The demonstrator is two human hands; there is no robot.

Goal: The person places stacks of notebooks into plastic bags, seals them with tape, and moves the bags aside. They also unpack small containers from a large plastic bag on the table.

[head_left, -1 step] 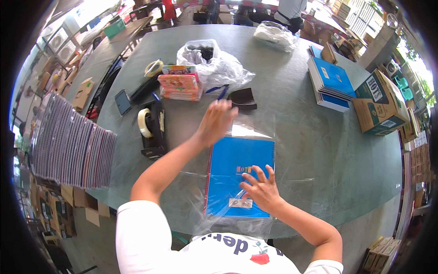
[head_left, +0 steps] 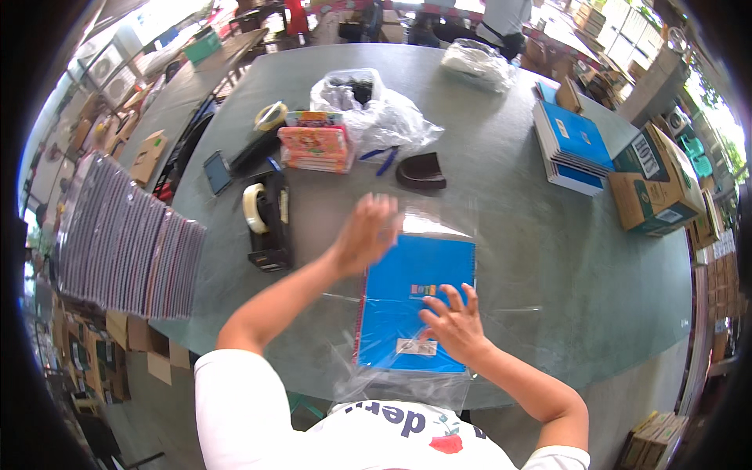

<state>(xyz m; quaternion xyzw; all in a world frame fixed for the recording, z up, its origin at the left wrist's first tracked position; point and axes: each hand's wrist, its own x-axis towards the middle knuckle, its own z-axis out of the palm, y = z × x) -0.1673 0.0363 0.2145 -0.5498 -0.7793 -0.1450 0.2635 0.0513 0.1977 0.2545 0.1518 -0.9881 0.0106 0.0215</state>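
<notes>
A blue spiral-bound notebook (head_left: 392,313) lies in front of me inside a clear plastic sleeve (head_left: 431,223), whose loose ends stick out beyond its far and near edges. My right hand (head_left: 456,323) rests on the lower right of the cover, fingers spread and slightly bent, gripping nothing. Over the notebook's far left corner is my left hand (head_left: 366,235), smeared by motion, so its fingers are unclear. Beyond it lie blue-handled pliers (head_left: 385,160) and a dark brown, curved-ended object (head_left: 421,171).
A tape dispenser (head_left: 269,223), a phone (head_left: 217,172), and pink booklets (head_left: 316,146) are on the left. Behind stands a plastic tub (head_left: 354,80) with bagging. A tall notebook stack (head_left: 129,239) is far left; blue books (head_left: 576,141) and a carton (head_left: 656,184) are right.
My left hand has drawn back toward me and slightly left, away from the pliers and the brown object. The right hand keeps its place on the notebook. The view has shifted slightly.
</notes>
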